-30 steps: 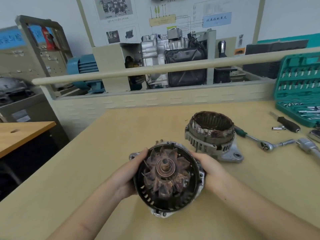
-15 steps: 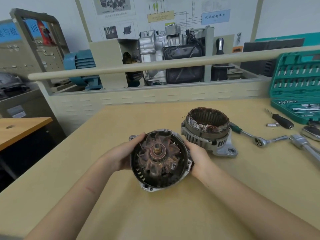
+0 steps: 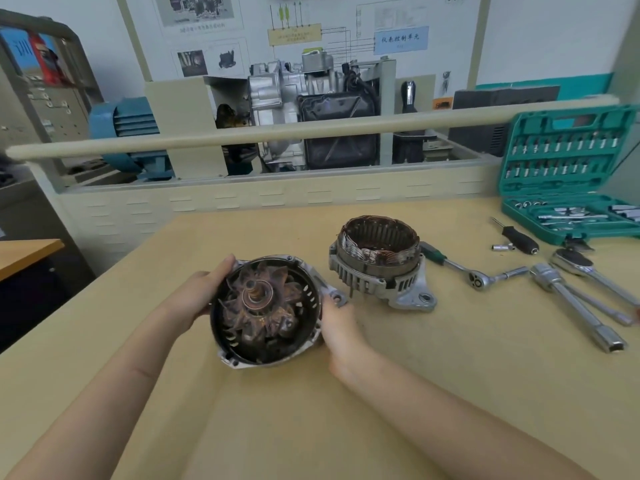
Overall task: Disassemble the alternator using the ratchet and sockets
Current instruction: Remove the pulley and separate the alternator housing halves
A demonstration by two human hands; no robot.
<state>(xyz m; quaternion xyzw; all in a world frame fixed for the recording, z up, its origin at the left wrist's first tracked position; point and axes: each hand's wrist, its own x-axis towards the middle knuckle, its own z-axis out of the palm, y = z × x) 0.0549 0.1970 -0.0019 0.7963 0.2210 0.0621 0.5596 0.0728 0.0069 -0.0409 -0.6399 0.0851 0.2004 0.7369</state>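
The alternator is split in two. The front housing half with the rusty rotor (image 3: 266,310) is tilted toward me just above the wooden table (image 3: 450,375). My left hand (image 3: 199,296) grips its left rim. My right hand (image 3: 337,325) grips its right rim by the mounting ear. The rear housing half with the copper stator windings (image 3: 379,263) stands on the table behind my right hand. A green-handled ratchet (image 3: 457,266) lies to its right.
Right of the ratchet lie a small extension (image 3: 514,273), a large breaker bar with socket (image 3: 575,304), another ratchet (image 3: 588,268), a black-handled bit driver (image 3: 519,239) and a loose socket (image 3: 500,248). An open green socket case (image 3: 571,174) stands at the back right.
Both hands have carried the rotor half away from me and lower, toward the table near the stator half. The stator half and tools have not moved.
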